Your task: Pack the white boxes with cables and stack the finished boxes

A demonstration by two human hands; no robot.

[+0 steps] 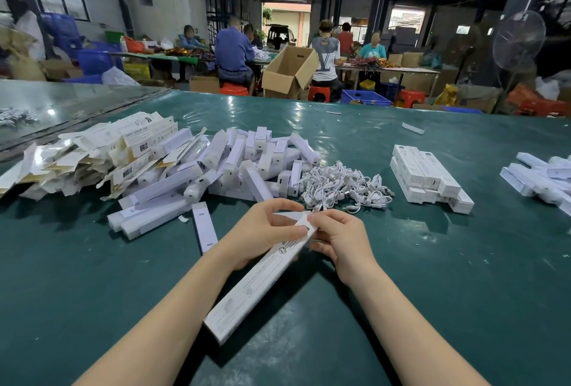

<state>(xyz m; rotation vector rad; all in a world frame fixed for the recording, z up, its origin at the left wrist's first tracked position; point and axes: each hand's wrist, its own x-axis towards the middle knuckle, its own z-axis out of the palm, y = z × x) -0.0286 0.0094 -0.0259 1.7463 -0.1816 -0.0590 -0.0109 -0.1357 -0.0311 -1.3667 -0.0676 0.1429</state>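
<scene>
Both hands [262, 231] [340, 240] hold a long white box [256, 286] at its flap

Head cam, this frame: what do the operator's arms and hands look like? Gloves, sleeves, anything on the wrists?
No gloves on the left hand or right hand. The left forearm and right forearm are bare down to the frame edge, with no sleeves in view. No watch, bands, rings or markings visible.
</scene>
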